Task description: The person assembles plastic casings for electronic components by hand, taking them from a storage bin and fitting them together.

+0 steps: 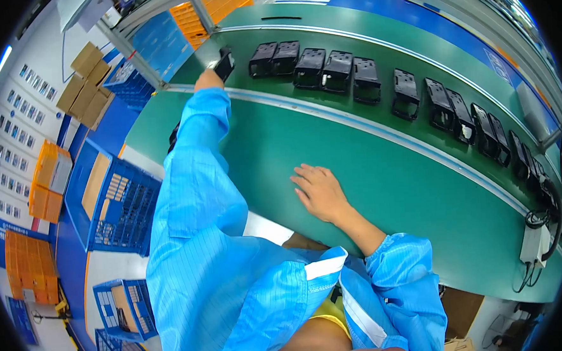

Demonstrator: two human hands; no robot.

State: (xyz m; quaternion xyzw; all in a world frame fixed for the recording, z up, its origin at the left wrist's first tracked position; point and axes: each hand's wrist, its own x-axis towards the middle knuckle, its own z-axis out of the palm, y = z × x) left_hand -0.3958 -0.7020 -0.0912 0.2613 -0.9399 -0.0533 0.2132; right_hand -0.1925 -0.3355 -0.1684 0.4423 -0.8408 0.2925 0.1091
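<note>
My left arm stretches far out to the left end of the green bench (279, 131). At its end my left hand (208, 79) is closed on a black plastic housing (225, 64), mostly hiding its own fingers. Right of it, a row of similar black housings (313, 67) stands on the raised strip behind a metal rail (328, 111). My right hand (322, 191) lies flat on the green top with fingers apart, holding nothing. Beside my left sleeve a dark object (173, 138) shows only in part.
Blue crates (127, 206) stand on the floor to my left, with orange crates (52, 181) and cardboard boxes (87, 84) beyond. A metal post (136, 59) rises at the bench's left end. On the right sits a white power box (535, 243) with black cables.
</note>
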